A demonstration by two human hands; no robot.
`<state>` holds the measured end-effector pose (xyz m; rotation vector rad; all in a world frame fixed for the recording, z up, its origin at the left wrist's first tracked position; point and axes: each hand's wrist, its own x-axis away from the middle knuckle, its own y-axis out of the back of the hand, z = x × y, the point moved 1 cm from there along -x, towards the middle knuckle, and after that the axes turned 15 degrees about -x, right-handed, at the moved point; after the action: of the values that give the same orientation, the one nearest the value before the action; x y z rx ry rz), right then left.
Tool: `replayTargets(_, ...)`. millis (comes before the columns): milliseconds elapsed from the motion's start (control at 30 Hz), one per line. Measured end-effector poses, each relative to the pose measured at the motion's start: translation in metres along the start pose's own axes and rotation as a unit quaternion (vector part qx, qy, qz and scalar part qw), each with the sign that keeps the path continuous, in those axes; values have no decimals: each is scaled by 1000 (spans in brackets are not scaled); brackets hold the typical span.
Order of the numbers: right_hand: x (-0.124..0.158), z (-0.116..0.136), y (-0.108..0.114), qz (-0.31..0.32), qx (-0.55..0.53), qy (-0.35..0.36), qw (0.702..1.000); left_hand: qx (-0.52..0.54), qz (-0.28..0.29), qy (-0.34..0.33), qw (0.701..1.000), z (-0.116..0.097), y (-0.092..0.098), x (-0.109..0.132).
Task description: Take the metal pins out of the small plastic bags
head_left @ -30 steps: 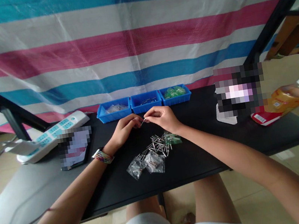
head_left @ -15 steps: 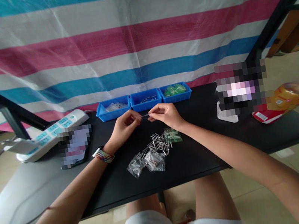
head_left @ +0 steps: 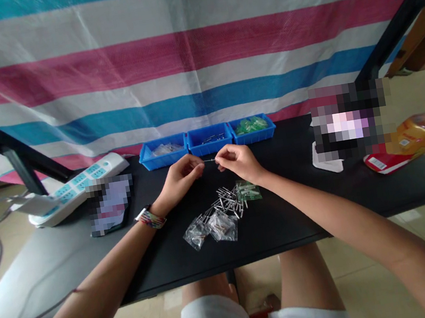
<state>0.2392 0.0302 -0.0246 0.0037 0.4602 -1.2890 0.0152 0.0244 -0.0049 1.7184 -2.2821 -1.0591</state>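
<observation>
A thin, silvery metal pin [head_left: 208,160] spans the gap between my two hands, level above the black table. My left hand [head_left: 182,179] pinches its left end between thumb and fingers. At the other end, the fingertips of my right hand [head_left: 239,162] are closed on it. Below the hands lies a loose pile of similar metal pins [head_left: 230,202]. A green plastic bag [head_left: 249,191] touches the pile's right side. Two small clear bags [head_left: 223,227] with small parts inside lie at its near side.
Behind my hands stand three joined blue bins: the left bin [head_left: 151,163] holds clear bags, the middle bin [head_left: 211,148] metal pins, the right bin [head_left: 261,136] green bags. A power strip [head_left: 79,185] and phone [head_left: 111,204] lie left. A drink bottle [head_left: 421,136] lies right.
The whole view has shifted slightly. My hands have drawn a little farther apart, and more of the thin pin shows between them.
</observation>
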Motion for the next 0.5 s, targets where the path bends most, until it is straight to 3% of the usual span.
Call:
replayTargets(133,0,-2,1,5,1,-11,1000,20,-10,-6,1000,4,-1,0)
replayTargets(500,1,5,-2,22,-44,-19,999,-55,-37,1,998,-1,4,2)
